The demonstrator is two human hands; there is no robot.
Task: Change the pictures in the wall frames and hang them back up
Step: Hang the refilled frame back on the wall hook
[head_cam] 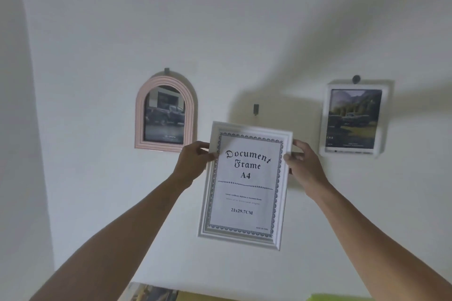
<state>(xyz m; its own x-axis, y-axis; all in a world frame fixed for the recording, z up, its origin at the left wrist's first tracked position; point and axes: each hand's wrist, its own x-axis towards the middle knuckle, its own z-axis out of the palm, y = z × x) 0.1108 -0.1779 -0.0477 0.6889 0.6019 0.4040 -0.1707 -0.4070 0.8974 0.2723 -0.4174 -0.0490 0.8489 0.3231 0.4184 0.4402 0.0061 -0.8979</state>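
Observation:
I hold a white rectangular frame in front of the wall, slightly tilted, with a "Document Frame A4" sheet inside. My left hand grips its upper left edge and my right hand grips its upper right edge. Just above the frame's top edge a bare wall hook sticks out. A pink arched frame with a dark truck picture hangs to the left on its own hook. To the right hangs a white square frame with a truck-and-mountains picture.
The wall is plain white, with a corner running down the left side. At the bottom edge lie a printed picture, a yellowish surface and a bright green sheet.

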